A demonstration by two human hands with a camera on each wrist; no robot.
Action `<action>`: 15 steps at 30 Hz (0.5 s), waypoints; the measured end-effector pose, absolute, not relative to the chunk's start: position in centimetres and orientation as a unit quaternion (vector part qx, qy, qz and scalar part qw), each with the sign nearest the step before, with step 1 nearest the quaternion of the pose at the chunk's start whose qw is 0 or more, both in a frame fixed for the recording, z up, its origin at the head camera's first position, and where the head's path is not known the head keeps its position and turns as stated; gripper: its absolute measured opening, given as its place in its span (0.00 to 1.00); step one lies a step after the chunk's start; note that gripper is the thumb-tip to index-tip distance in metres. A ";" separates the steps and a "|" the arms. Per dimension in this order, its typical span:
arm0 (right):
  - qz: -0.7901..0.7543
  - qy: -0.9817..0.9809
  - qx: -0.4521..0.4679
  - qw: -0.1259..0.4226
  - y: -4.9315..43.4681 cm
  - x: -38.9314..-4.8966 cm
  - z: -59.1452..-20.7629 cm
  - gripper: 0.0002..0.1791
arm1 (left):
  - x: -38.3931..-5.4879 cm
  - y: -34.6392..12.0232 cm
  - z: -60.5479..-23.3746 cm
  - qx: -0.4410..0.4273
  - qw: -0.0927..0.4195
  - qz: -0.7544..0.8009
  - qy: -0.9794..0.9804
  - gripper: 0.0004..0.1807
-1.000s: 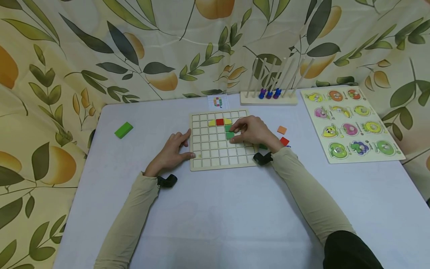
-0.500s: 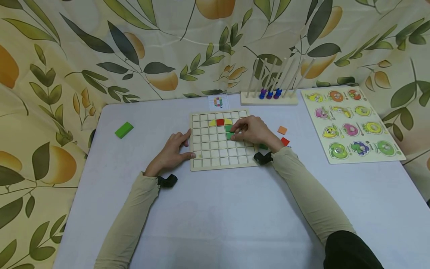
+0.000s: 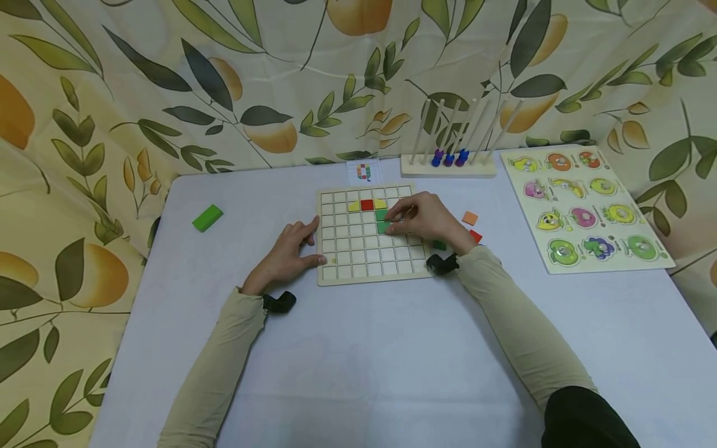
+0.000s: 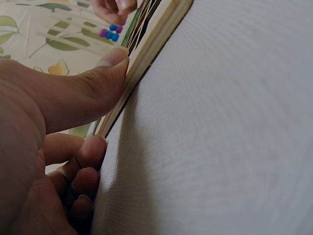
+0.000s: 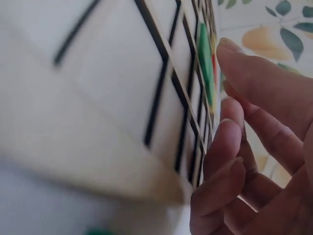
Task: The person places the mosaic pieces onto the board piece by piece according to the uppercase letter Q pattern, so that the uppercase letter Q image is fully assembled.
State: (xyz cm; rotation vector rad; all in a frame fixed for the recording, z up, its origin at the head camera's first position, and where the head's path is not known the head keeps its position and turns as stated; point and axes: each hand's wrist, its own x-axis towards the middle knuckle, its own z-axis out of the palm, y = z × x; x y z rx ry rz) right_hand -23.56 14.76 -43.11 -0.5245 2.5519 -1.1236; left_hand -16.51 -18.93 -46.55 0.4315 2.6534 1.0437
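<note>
Grid board (image 3: 365, 244), left hand (image 3: 289, 250) spread against it (right hand (image 3: 422, 218) at green tiles (image 3: 381, 215), grip unclear)

Down-looking head and close wrist views share the board (image 3: 372, 256).

The pale grid board (image 3: 358, 256) lies flat, the left hand (image 3: 288, 250) touching its left edge. Toward its far side, a red tile (image 3: 366, 205) sits between two yellow tiles (image 3: 353, 206); nearer, green tiles (image 3: 382, 227) lie beside the right hand (image 3: 424, 218).

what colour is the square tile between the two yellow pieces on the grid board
Red; the square tile shows best in the head view.
</note>
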 end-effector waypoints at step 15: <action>-0.355 0.918 -0.121 0.130 21.5 -23.5 -41.2 0.15 | -16.4 -18.8 -46.4 0.150 0.124 0.361 0.912 0.52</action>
